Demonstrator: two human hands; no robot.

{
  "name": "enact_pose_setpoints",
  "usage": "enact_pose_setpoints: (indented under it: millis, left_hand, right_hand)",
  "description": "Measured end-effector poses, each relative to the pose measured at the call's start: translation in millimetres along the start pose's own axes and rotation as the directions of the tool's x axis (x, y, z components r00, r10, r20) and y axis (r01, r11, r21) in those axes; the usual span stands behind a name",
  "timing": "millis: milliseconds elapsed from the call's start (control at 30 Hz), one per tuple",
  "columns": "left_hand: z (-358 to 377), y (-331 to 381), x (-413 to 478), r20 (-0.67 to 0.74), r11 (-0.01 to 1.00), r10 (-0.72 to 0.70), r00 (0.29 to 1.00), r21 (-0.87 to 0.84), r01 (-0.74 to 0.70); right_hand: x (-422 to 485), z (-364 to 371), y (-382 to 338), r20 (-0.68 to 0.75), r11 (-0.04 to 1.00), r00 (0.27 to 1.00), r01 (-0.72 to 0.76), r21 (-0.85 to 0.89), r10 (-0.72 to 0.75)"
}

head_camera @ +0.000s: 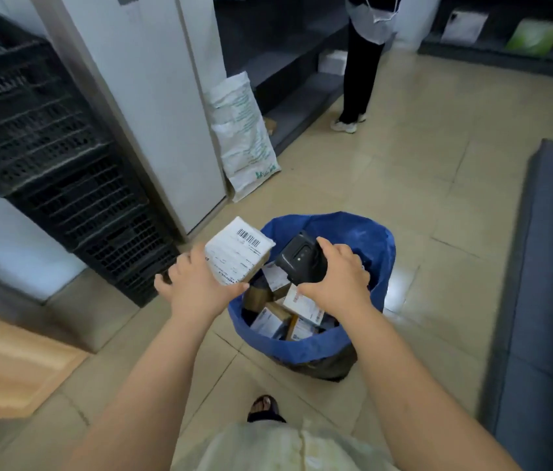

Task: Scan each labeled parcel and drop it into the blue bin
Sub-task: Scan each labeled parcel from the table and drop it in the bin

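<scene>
Pale shirt front (pixel 285 447) nearest, bottom edge. Left hand (pixel 197 283): curled round labeled parcel (pixel 237 248), held over left rim of blue bin (pixel 302 348). Right hand (pixel 336 277): wrapped over black handheld scanner (pixel 300 260), above bin mouth. Step, as judged: scan; next, scanner aimed at barcode (pixel 249 239), then release over bin. Parcel label-up, barcode at far end; nearly square, long axis unclear.

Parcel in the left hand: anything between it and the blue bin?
Nothing visible does. The left hand holds the parcel above the left rim of the blue bin. The right hand holds the scanner over the bin, beside the parcel, not under it.
</scene>
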State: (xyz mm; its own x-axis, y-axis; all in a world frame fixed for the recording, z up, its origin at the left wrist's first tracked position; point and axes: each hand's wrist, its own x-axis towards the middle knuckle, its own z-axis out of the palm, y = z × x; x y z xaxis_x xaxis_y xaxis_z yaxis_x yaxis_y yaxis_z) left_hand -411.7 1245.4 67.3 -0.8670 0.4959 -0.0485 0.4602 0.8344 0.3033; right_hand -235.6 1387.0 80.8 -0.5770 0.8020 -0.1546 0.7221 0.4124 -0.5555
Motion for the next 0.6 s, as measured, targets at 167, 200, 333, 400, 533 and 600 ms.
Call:
enact_pose_setpoints:
  millis: [167,200,333,400,533,600]
  left_hand:
    - [27.5,45.8,87.1,0.154,0.974,0.185,0.971,0.106,-0.203]
    - [34.4,54.5,96.9,0.176,0.964,0.217,0.96,0.116,-0.239]
    - [69.3,76.1,121.7,0.274,0.946,0.262,0.925,0.115,-0.302]
    - [94.3,79.3,131.0,0.319,0.954,0.239,0.917,0.1,-0.283]
    - [155.4,81.8,149.3,0.398,0.967,0.182,0.899,0.095,-0.238]
    - [190.0,82.6,158.7,0.422,0.968,0.167,0.891,0.1,-0.229]
  right_hand:
    - [64.7,8.2,-8.0,-0.051,0.989,0.989,-0.139,0.056,0.142]
    - [72.1,11.7,-5.2,-0.054,0.983,0.983,-0.17,0.064,0.174]
    - [94.6,28.3,12.8,-0.025,0.951,0.953,-0.301,0.066,0.303]
    - [107.9,38.8,26.1,-0.006,0.935,0.937,-0.348,0.071,0.349]
    - [145.8,67.0,62.2,0.055,0.905,0.908,-0.419,0.073,0.416]
    - [169.1,86.7,83.0,0.096,0.907,0.908,-0.416,0.067,0.409]
